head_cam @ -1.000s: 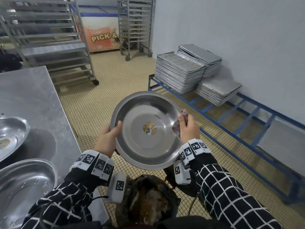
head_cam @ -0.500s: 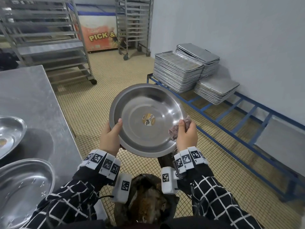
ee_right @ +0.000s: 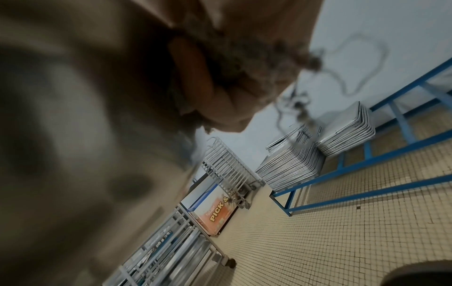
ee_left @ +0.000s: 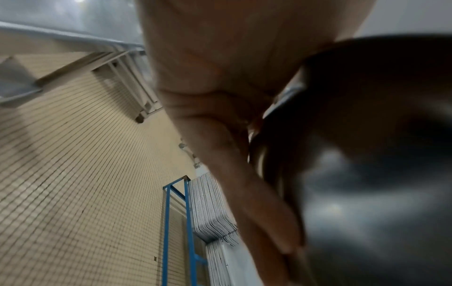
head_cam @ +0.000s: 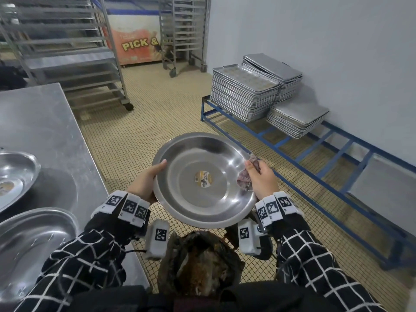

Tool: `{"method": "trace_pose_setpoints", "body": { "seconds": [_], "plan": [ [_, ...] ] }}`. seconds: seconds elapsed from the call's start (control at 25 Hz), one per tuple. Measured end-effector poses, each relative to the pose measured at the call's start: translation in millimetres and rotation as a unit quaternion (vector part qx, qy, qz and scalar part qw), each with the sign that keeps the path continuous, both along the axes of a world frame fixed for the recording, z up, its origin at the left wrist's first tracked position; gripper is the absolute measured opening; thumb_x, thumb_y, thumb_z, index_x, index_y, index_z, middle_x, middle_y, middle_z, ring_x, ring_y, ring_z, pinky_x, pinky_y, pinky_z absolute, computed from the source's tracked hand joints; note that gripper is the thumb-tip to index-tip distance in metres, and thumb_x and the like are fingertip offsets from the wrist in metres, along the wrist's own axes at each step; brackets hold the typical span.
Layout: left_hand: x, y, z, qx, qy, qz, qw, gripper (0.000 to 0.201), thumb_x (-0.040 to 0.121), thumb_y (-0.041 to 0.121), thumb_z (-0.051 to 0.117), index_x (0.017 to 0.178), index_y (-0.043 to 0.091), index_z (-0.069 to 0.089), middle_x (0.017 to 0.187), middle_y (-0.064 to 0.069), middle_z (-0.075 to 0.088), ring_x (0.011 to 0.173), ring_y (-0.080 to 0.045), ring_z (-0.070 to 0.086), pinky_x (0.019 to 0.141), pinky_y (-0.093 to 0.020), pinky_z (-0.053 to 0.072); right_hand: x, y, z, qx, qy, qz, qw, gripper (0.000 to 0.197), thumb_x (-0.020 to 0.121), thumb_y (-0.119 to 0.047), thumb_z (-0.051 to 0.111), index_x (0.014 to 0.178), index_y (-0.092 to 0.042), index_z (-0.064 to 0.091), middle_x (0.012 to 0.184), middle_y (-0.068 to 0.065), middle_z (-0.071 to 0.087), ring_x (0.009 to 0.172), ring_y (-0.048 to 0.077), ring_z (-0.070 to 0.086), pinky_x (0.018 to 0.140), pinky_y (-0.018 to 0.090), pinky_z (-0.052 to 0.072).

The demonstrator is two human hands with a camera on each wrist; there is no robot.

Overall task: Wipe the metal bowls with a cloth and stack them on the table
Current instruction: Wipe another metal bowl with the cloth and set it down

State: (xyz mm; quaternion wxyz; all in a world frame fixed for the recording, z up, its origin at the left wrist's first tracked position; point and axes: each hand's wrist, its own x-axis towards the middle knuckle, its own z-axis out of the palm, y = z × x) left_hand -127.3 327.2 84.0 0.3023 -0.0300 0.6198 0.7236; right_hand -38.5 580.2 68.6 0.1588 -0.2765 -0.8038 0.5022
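The left hand (head_cam: 144, 184) grips the metal bowl's (head_cam: 202, 199) left rim; the right hand (head_cam: 261, 179) pinches the cloth (head_cam: 244, 177) against the bowl's right rim.

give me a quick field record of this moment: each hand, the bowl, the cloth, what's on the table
left hand: grips the left rim of the round shiny metal bowl, thumb over the edge
right hand: pinches a crumpled grey-pink cloth against the bowl's right inner wall
bowl: held in the air over the tiled floor, sticker at its centre
table: steel table carries two other metal bowls, side by side, not stacked
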Motion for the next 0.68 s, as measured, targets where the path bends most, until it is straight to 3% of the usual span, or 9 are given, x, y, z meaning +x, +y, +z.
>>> {"method": "trace_pose_setpoints", "body": {
  "seconds": [0.04,0.2,0.32,0.4,0.48,0.6,0.68],
  "plan": [
    [0.7,1.5,0.5,-0.003,0.002,0.013,1.0,0.035,0.096,0.035,0.049,0.096,0.003,0.065,0.066,-0.006,0.067,0.052,-0.02,0.063,0.05,-0.026,0.053,0.4,-3.7,0.1,-0.003,-0.003,-0.017,1.0,0.032,0.096,-0.04,0.047,0.101,-0.01,0.056,0.089,-0.001,0.06,0.082,0.011,0.058,0.058,0.015,0.04],
    [4.1,10.1,-1.8,0.0,0.047,0.05,0.998,0.041,0.097,0.039,0.047,0.09,0.004,0.067,0.071,-0.009,0.066,0.06,-0.024,0.062,0.064,-0.033,0.051,2.9,-12.2,-3.8,-0.027,0.004,-0.064,0.998,0.031,0.097,-0.039,0.044,0.106,-0.011,0.052,0.085,-0.005,0.054,0.079,0.011,0.056,0.055,0.015,0.037],
    [9.4,24.4,-0.9,0.013,0.074,0.091,0.993,0.041,0.098,0.041,0.043,0.087,0.01,0.067,0.065,-0.004,0.068,0.059,-0.022,0.063,0.059,-0.031,0.052,1.8,-22.6,-3.7,-0.069,0.043,-0.11,0.991,0.029,0.097,-0.039,0.044,0.107,-0.011,0.049,0.086,-0.005,0.053,0.077,0.008,0.056,0.055,0.017,0.038],
    [12.7,35.7,-0.4,0.038,0.084,0.113,0.989,0.035,0.098,0.041,0.043,0.092,0.015,0.066,0.069,-0.002,0.071,0.064,-0.022,0.066,0.062,-0.033,0.053,-0.2,-30.6,-2.4,-0.094,0.08,-0.137,0.983,0.025,0.098,-0.036,0.045,0.106,-0.013,0.046,0.085,-0.008,0.052,0.073,0.001,0.052,0.053,0.014,0.038],
    [14.5,42.4,-1.3,0.05,0.084,0.117,0.988,0.028,0.098,0.038,0.045,0.1,0.017,0.063,0.077,-0.002,0.071,0.07,-0.02,0.067,0.064,-0.033,0.053,-0.5,-34.8,0.5,-0.101,0.108,-0.154,0.977,0.024,0.098,-0.034,0.046,0.108,-0.013,0.047,0.088,-0.008,0.053,0.074,0.002,0.054,0.055,0.012,0.04],
    [12.5,38.9,-0.2,-0.006,0.119,0.04,0.992,0.023,0.097,0.029,0.049,0.105,0.011,0.06,0.08,-0.005,0.069,0.068,-0.017,0.067,0.065,-0.03,0.053,2.7,-23.8,6.7,-0.099,0.097,-0.136,0.981,0.024,0.096,-0.035,0.049,0.106,-0.013,0.051,0.093,-0.003,0.058,0.086,0.014,0.06,0.062,0.02,0.045],
    [9.4,29.6,0.7,0.0,0.103,-0.038,0.994,0.032,0.095,0.031,0.05,0.114,0.006,0.058,0.086,-0.009,0.069,0.073,-0.021,0.068,0.071,-0.039,0.057,6.6,-4.4,10.3,-0.085,0.059,-0.095,0.99,0.024,0.095,-0.038,0.051,0.102,-0.015,0.052,0.093,-0.001,0.06,0.088,0.017,0.062,0.065,0.025,0.05]
  ]
}}
